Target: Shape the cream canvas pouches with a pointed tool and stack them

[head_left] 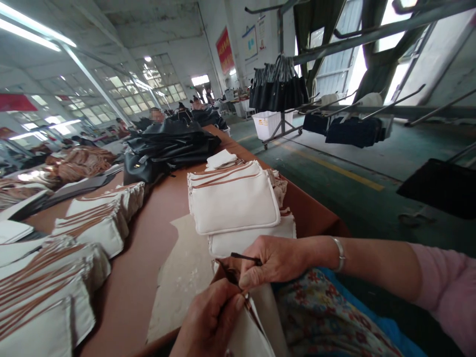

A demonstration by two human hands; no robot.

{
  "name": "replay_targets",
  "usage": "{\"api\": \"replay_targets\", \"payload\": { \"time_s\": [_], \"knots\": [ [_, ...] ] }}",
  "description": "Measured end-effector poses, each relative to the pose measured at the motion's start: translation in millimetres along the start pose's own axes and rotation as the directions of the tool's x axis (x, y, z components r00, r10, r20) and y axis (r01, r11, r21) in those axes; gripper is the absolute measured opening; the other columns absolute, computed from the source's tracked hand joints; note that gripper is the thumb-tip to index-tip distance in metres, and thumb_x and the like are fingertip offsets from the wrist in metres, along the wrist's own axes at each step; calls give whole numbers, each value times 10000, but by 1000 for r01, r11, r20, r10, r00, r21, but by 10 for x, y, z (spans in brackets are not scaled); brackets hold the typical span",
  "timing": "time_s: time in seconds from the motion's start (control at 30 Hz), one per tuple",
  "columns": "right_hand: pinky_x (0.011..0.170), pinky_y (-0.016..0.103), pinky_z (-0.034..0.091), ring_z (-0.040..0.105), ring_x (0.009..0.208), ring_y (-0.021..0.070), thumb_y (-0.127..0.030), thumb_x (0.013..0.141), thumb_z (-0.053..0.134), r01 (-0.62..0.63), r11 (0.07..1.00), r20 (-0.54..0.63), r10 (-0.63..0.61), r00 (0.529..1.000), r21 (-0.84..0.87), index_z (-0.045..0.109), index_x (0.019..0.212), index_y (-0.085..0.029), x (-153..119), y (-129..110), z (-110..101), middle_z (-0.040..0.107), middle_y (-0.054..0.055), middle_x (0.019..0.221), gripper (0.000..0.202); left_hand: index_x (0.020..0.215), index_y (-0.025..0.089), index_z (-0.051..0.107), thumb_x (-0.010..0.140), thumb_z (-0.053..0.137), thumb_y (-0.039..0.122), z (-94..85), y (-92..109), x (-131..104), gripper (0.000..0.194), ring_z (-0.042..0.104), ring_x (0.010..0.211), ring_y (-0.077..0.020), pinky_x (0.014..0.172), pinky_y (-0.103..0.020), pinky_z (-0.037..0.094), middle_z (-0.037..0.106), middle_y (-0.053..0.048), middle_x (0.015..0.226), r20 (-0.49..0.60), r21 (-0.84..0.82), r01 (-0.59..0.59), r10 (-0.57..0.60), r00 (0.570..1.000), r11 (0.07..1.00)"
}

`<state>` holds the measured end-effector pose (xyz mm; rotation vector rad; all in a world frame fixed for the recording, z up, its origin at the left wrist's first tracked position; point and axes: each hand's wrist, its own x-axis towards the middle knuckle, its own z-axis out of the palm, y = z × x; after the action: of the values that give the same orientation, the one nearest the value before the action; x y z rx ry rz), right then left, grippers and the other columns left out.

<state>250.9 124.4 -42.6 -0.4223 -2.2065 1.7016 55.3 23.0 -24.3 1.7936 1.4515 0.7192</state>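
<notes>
A cream pouch [268, 317] with brown lining lies at my lap by the table edge, its mouth held up. My left hand [211, 317] is closed on the pouch's brown-lined edge, thumb and fingers pinching it. My right hand [277, 260] meets it at the same edge, fingers curled round a thin dark tool [245, 258] whose end sticks out to the left. The tool's working end is hidden by the fingers. Just beyond my hands sits a pile of cream pouches [234, 206] with brown edging.
Stacks of cream pouches [89, 223] line the left of the brown-covered table [145, 243]. Black bags [171, 144] are heaped at its far end. On the right, a metal rack [282, 119] carries black bags over the green floor. A person [156, 115] is behind the heap.
</notes>
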Motion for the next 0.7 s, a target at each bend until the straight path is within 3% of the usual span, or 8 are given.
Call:
{"api": "replay_targets", "payload": {
  "time_s": [0.17, 0.3, 0.4, 0.5, 0.57, 0.7],
  "knots": [
    [627, 187, 384, 462, 656, 79, -345, 823, 663, 21, 996, 149, -35, 988, 92, 672, 853, -61, 60, 67, 2, 551, -6, 722, 285, 635, 232, 625, 869, 605, 413, -42, 2, 11, 296, 523, 585, -179, 579, -244, 388, 609, -22, 628, 7, 71, -43, 43, 999, 997],
    [573, 166, 364, 447, 620, 65, -336, 819, 673, 34, 991, 85, -46, 995, 133, 655, 836, -62, 25, 138, 81, 545, -19, 691, 275, 644, 232, 636, 866, 612, 389, -40, -50, 6, 273, 526, 568, -167, 574, -239, 379, 606, -14, 625, 0, 90, -58, 58, 998, 994],
    [539, 163, 335, 419, 589, 57, -339, 828, 670, 87, 991, -8, -86, 996, 101, 648, 797, -65, -4, 160, 124, 516, -33, 651, 277, 620, 208, 575, 864, 599, 482, -14, -95, -18, 368, 454, 534, -144, 507, -225, 333, 493, 20, 583, 1, -83, 77, -77, 997, 994],
    [526, 167, 319, 392, 575, 54, -363, 837, 667, 86, 986, -10, -85, 996, 144, 661, 811, -58, -12, 167, 139, 495, -40, 637, 306, 660, 188, 556, 886, 485, 610, 4, -119, -35, 484, 403, 556, -133, 498, -216, 323, 456, 17, 633, 75, -282, 215, -202, 977, 935],
    [550, 169, 333, 404, 596, 57, -369, 833, 675, 76, 982, 12, -79, 997, 172, 676, 846, -53, -11, 162, 134, 512, -33, 653, 316, 676, 175, 558, 881, 443, 663, 2, -116, -35, 541, 406, 584, -135, 521, -216, 333, 467, 4, 661, 130, -310, 253, -223, 966, 916],
    [563, 165, 371, 443, 595, 50, -414, 837, 664, -47, 969, 77, 29, 997, 243, 678, 879, -62, -23, 94, 64, 575, 0, 755, 354, 664, 179, 522, 821, 593, 622, -18, -82, -28, 476, 368, 554, -119, 496, -213, 286, 403, 28, 623, 244, -266, 294, -231, 942, 918]
  ]
}}
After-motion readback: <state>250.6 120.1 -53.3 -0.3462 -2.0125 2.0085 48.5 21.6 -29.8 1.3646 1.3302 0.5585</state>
